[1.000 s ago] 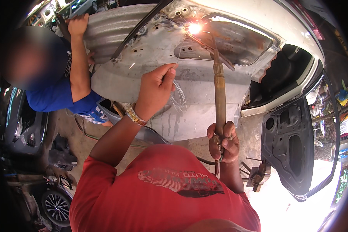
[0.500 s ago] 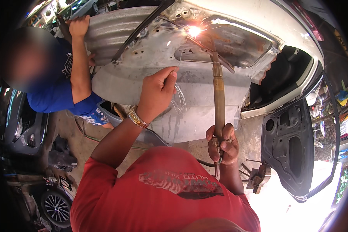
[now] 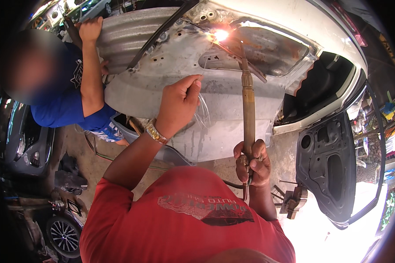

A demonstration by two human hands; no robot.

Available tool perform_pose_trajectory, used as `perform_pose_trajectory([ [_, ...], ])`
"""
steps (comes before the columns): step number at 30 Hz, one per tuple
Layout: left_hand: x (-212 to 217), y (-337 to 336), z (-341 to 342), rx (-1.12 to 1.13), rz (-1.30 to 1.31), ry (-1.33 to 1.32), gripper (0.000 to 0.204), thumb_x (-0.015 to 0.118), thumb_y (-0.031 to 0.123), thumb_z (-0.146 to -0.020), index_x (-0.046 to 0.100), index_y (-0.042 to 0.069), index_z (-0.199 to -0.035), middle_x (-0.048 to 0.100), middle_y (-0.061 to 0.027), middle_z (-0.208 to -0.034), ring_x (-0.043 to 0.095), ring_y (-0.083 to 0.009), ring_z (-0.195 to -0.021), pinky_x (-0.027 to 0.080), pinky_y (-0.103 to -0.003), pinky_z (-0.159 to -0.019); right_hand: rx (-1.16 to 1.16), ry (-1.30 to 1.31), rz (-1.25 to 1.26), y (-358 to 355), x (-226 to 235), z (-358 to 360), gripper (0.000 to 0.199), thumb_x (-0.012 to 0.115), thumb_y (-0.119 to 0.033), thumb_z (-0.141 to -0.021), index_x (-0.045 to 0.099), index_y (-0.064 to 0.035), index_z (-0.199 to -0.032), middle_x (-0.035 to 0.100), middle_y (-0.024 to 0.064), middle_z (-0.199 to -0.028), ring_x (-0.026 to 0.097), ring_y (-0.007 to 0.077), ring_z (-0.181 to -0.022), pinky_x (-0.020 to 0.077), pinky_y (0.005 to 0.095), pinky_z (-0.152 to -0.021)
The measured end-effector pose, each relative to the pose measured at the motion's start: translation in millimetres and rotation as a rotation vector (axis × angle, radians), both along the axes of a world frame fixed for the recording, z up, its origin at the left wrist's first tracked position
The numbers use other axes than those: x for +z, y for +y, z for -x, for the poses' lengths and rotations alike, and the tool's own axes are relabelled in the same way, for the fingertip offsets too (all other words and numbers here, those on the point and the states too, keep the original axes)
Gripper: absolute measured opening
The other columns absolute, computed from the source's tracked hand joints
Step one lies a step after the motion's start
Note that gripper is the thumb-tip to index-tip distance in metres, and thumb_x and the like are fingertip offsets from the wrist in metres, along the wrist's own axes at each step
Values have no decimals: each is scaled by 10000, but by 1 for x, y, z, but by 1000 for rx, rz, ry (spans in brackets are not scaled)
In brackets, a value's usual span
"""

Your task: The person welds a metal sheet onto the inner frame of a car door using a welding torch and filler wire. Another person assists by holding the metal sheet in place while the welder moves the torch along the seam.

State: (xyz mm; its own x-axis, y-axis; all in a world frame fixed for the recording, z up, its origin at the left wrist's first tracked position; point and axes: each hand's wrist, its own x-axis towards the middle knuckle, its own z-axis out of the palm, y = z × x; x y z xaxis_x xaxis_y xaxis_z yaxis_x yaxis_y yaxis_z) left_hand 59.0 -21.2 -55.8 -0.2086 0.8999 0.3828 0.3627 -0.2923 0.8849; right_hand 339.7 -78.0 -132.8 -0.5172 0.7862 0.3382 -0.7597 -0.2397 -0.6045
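Note:
My left hand [image 3: 178, 103] pinches a thin filler wire [image 3: 202, 115], its loose coils hanging by the palm and its straight end reaching up toward a bright glow. Lower on the right, my right hand [image 3: 253, 163] wraps round the valve end of a brass gas welding torch [image 3: 249, 103]. The torch points upward, and its tip runs toward the glowing spot [image 3: 220, 35] on the bare metal car body panel [image 3: 162, 90]. Glare hides the exact meeting of wire, tip and metal. An oval opening in the panel lies just below the glow.
At left a person in a blue shirt [image 3: 61, 107] leans beside the panel, one hand raised on its far edge. A dark car door [image 3: 327, 166] stands at right, near a vise [image 3: 294, 202]. A hose [image 3: 232, 184] trails below the torch; a wheel [image 3: 64, 236] lies lower left.
The glow at the torch tip looks slightly different and throws fewer sparks. Both my hands and the person at left hold nearly the same places.

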Motion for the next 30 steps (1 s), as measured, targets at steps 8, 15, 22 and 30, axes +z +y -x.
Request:
perform_pose_trajectory([
  [8,5,0,2,3,-21,70,304,621,228,-1098,740,3,-1263,644,-7,-742,671,-86,-638,503,-257,-611,-13,-25,-7,-1,0,0,206,617,-45,-1005,432,-100,-1076,548,346,-1178,624,158,-501,489,215,-398],
  [15,1,2,1,14,-20,37,306,623,231,-1096,737,-2,-1259,635,-25,-705,674,-94,-621,501,-261,-604,-26,-58,-33,-2,0,1,203,610,-40,-1008,426,-98,-1073,552,352,-1181,623,151,-516,475,220,-392],
  [22,-6,4,4,42,-58,163,314,620,232,-1097,727,-7,-1270,669,-40,-718,680,-96,-618,505,-265,-599,-25,-75,-54,-2,3,2,204,599,-28,-1012,412,-89,-1066,550,363,-1177,606,137,-525,473,220,-422],
  [30,-5,7,4,66,-110,228,309,623,236,-1090,730,-5,-1251,670,-71,-671,684,-112,-608,515,-282,-603,-36,-97,-77,-3,4,3,206,608,-38,-1020,414,-87,-1069,556,355,-1177,605,132,-527,471,221,-424],
])
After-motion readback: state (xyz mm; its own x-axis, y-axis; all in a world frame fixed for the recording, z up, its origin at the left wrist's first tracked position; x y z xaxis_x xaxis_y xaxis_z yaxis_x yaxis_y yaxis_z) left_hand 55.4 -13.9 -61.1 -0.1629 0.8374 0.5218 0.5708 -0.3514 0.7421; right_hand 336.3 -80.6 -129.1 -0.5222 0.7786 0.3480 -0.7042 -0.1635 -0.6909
